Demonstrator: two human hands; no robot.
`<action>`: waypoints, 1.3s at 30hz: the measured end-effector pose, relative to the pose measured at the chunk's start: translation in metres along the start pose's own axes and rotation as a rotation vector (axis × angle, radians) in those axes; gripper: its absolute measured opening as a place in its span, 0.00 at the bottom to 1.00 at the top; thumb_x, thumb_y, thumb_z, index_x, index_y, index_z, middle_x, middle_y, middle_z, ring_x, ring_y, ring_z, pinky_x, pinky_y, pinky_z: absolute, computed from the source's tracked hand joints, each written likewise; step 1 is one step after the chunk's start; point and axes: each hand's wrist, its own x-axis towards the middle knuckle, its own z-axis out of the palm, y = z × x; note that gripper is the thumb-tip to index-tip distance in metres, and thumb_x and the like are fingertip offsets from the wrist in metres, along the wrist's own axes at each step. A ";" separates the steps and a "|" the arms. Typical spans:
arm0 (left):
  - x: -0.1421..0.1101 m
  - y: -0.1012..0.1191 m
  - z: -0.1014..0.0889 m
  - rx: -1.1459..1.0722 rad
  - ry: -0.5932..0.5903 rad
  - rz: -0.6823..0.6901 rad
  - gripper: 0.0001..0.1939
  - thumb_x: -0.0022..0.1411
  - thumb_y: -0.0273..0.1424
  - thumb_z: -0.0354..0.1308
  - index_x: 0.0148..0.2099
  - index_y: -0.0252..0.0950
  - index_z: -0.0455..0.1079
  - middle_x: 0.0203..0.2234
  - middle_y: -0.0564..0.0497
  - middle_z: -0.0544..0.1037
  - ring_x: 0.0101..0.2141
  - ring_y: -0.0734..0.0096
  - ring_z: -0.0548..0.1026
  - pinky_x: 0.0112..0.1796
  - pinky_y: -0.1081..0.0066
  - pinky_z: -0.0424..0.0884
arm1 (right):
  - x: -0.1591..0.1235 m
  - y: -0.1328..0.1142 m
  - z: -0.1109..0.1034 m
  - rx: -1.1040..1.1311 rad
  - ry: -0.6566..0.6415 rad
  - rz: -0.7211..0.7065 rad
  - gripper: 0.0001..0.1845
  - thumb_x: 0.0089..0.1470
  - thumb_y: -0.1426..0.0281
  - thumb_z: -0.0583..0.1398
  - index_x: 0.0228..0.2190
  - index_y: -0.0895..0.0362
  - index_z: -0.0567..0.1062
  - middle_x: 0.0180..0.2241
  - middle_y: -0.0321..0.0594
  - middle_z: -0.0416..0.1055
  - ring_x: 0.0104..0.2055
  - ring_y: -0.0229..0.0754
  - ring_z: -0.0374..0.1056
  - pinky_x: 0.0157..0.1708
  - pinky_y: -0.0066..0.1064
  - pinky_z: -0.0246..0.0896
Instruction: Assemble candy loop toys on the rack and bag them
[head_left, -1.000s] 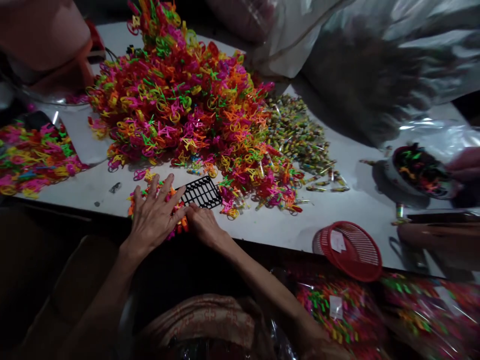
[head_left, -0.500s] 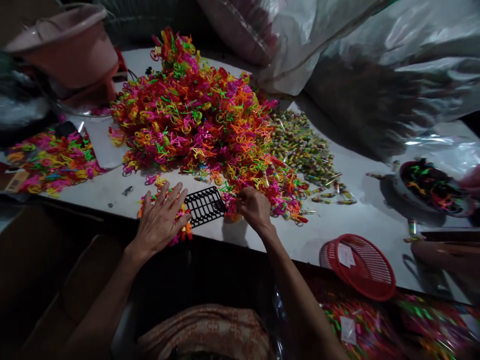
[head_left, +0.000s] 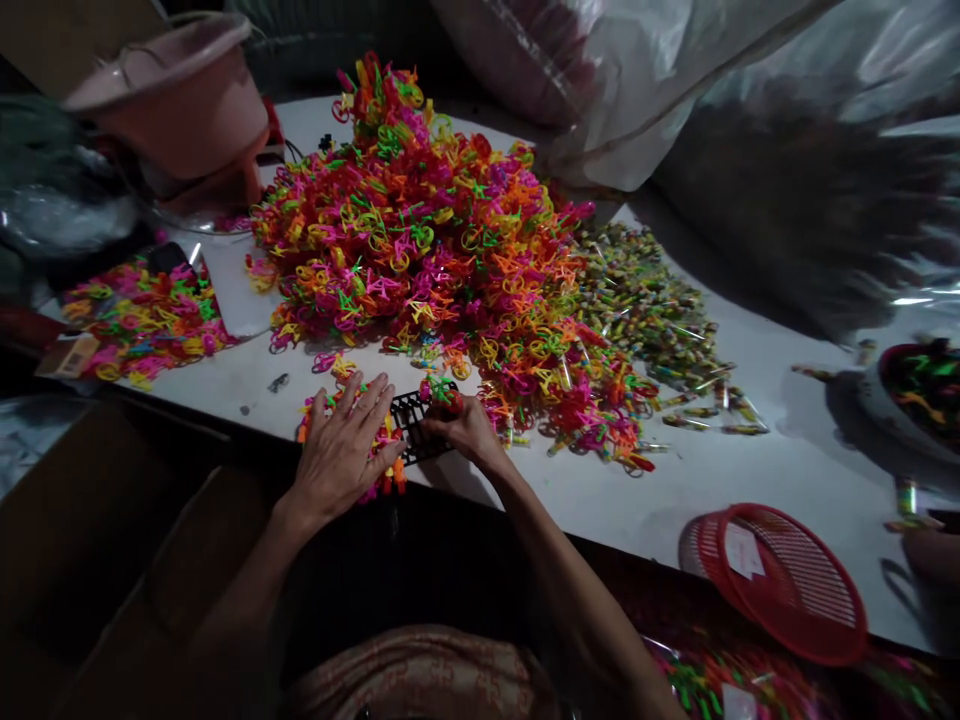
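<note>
A black slotted plastic rack (head_left: 409,408) lies near the table's front edge. Across its left end rests my left hand (head_left: 339,450), palm down and fingers stretched out, over small bright plastic pieces (head_left: 395,472) that poke out around it. My right hand (head_left: 471,430) is over the rack's right part, fingers pinched; a small green and red plastic toy piece (head_left: 444,392) shows at the fingertips. Just beyond both hands rises a large heap of bright plastic toy pieces (head_left: 405,240), many with ring shapes.
Small wrapped tubes (head_left: 645,300) lie right of the heap. A red basket (head_left: 795,585) tilts at the front edge. The pink tub (head_left: 172,100) stands back left, big plastic sacks (head_left: 765,180) behind. Another person's hand (head_left: 934,545) is at the right edge.
My right hand has moved left from the heap's edge onto the rack, with a small piece at its fingertips. My left hand stays on the rack. The view has shifted left.
</note>
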 end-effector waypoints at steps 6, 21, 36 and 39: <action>-0.002 0.001 0.001 0.007 0.015 0.007 0.30 0.67 0.42 0.43 0.67 0.34 0.50 0.65 0.41 0.57 0.66 0.52 0.50 0.61 0.44 0.45 | 0.002 -0.002 -0.001 -0.166 0.012 -0.118 0.02 0.40 0.72 0.60 0.23 0.57 0.70 0.25 0.34 0.66 0.28 0.36 0.61 0.29 0.26 0.55; 0.002 -0.003 0.000 -0.016 -0.013 0.011 0.31 0.67 0.42 0.44 0.69 0.40 0.46 0.66 0.43 0.54 0.66 0.51 0.49 0.60 0.42 0.45 | 0.035 -0.028 0.036 -0.637 -0.179 -0.231 0.08 0.52 0.75 0.55 0.32 0.58 0.74 0.35 0.43 0.72 0.35 0.41 0.66 0.34 0.29 0.57; 0.006 -0.006 0.003 -0.059 -0.015 0.058 0.26 0.67 0.42 0.42 0.65 0.42 0.57 0.64 0.46 0.60 0.65 0.45 0.50 0.57 0.36 0.49 | -0.063 0.007 -0.079 -0.622 0.263 0.245 0.09 0.46 0.66 0.61 0.20 0.56 0.72 0.20 0.38 0.69 0.26 0.42 0.66 0.24 0.28 0.48; 0.006 -0.006 0.003 -0.064 -0.005 0.062 0.26 0.67 0.42 0.43 0.65 0.44 0.57 0.63 0.46 0.60 0.65 0.45 0.51 0.57 0.36 0.50 | -0.066 0.008 -0.071 -0.293 0.228 0.203 0.10 0.45 0.63 0.60 0.20 0.57 0.71 0.18 0.35 0.66 0.21 0.38 0.62 0.22 0.27 0.50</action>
